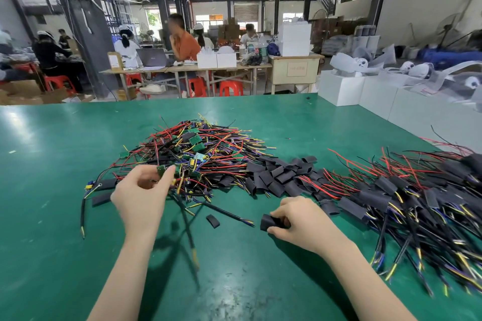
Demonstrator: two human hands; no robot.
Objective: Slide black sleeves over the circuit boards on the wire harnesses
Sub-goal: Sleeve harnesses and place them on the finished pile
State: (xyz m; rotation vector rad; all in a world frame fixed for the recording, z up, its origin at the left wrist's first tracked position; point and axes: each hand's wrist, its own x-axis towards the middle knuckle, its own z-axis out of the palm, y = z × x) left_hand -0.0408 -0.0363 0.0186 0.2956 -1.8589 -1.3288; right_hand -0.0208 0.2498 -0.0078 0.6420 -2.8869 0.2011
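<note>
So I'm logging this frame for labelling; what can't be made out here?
- Head view: the board pinched by the left hand is half hidden by fingertips.
- The sleeve in the right hand: its far end is covered by fingers.
- Finished harnesses at right are motion-blurred and cut by the edge.
- Pile: board count unreadable, wires tangle over them.

green table carries tangled heap of bare harnesses, loose black sleeves beside it, sleeved harnesses right, blurred; white boxes probably at far edge.
</note>
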